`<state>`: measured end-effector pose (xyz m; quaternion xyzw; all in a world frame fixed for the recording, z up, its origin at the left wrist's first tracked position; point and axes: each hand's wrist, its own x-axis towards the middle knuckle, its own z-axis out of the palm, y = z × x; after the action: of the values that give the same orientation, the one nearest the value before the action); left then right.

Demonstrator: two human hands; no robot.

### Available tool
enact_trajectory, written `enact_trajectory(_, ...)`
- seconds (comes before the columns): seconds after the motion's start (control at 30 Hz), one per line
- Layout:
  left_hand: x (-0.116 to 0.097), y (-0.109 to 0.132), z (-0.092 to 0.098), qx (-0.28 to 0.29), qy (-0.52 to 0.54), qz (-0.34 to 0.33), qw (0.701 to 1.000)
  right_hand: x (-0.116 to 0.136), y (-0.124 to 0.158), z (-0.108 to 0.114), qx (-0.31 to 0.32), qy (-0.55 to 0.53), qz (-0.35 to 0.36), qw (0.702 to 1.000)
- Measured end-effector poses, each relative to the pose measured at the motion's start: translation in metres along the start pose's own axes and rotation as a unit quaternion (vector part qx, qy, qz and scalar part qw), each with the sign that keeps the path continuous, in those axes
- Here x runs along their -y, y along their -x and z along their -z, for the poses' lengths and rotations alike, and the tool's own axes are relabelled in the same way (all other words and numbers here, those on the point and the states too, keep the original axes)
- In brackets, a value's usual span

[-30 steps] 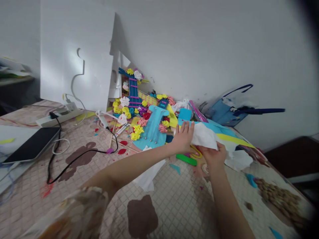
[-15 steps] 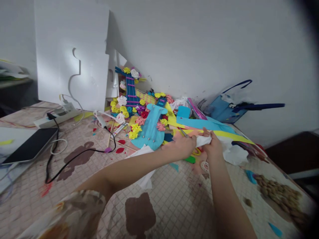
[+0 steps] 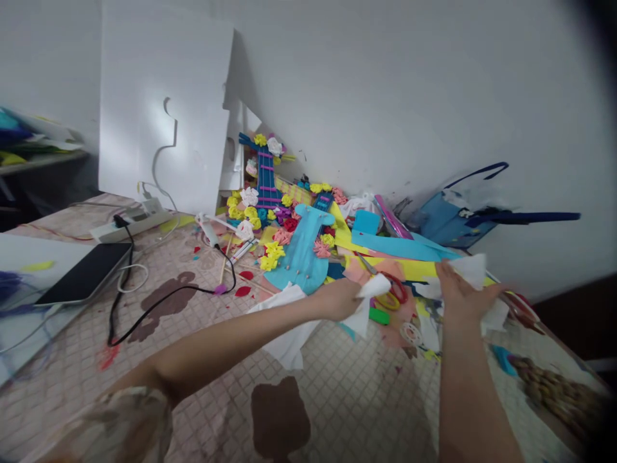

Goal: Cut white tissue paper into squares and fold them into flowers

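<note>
My left hand [image 3: 340, 300] is closed on a piece of white crepe paper [image 3: 376, 285], whose folded end sticks out to the right of the fingers. Under that hand lies more white paper [image 3: 289, 347], partly covered by my forearm. Farther right, my right hand [image 3: 460, 292] has its fingers spread, with a white paper piece [image 3: 473, 270] right behind them. Between the hands, scissors [image 3: 398, 289] with red and yellow handles rest on peach paper. A light-blue guitar-shaped cutout [image 3: 301, 254] lies beyond my left hand.
Paper flowers [image 3: 272, 254] and a dark-blue paper guitar [image 3: 267, 177] crowd the back. Yellow and blue paper strips [image 3: 409, 244] lie toward the right, near a blue bag [image 3: 443, 218]. A tape roll [image 3: 411, 333] lies near the scissors. A phone [image 3: 87, 273], cable and power strip [image 3: 130, 218] occupy the left.
My hands were together at the white paper and have moved apart, the right one going right. The scissors, tape roll and green piece between them are more exposed. The view has shifted slightly left.
</note>
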<state>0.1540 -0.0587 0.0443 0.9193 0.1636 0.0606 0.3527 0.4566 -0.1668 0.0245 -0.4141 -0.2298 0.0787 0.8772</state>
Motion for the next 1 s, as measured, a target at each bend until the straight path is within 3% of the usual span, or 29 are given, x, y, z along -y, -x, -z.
enact_trajectory(0.03,0.006,0.003,0.005,-0.003,0.020,0.008,1.000,0.004,0.007,-0.002,-0.012,-0.061,-0.048,0.997)
enact_trajectory(0.07,0.012,0.006,0.009,-0.001,0.099,0.032,0.995,0.007,0.015,-0.006,-0.064,-0.198,-0.114,0.971)
enact_trajectory(0.1,0.018,0.009,0.013,0.002,0.191,0.051,0.980,0.010,0.022,-0.010,-0.106,-0.356,-0.180,0.911)
enact_trajectory(0.17,0.027,0.017,0.017,0.008,0.349,0.084,0.933,0.016,0.031,-0.016,-0.170,-0.592,-0.248,0.748)
enact_trajectory(0.2,0.032,0.022,0.019,0.004,0.398,0.094,0.913,0.019,0.031,-0.018,-0.170,-0.609,-0.255,0.732)
enact_trajectory(0.3,0.045,0.042,0.023,-0.029,0.446,0.130,0.885,0.024,0.019,-0.015,-0.141,-0.360,-0.133,0.912)
enact_trajectory(0.37,0.054,0.055,0.026,-0.036,0.464,0.158,0.871,0.021,0.012,-0.014,-0.126,-0.246,-0.117,0.954)
enact_trajectory(0.47,0.064,0.070,0.027,-0.073,0.494,0.214,0.840,0.005,0.027,-0.029,-0.056,-0.166,-0.178,0.968)
enact_trajectory(0.57,0.072,0.080,0.025,-0.117,0.527,0.247,0.804,-0.019,0.080,-0.064,0.064,-0.073,-0.259,0.961)
enact_trajectory(0.67,0.076,0.086,0.022,-0.141,0.543,0.237,0.793,-0.037,0.150,-0.106,0.192,0.003,-0.343,0.919)
enact_trajectory(0.8,0.079,0.098,0.020,-0.150,0.545,0.175,0.806,-0.042,0.215,-0.144,0.344,0.101,-0.364,0.860)
enact_trajectory(0.9,0.083,0.109,0.020,-0.163,0.521,0.149,0.825,-0.046,0.234,-0.150,0.353,0.172,-0.321,0.862)
enact_trajectory(1.0,0.091,0.117,0.020,-0.198,0.460,0.165,0.849,-0.050,0.238,-0.145,0.334,0.198,-0.289,0.875)
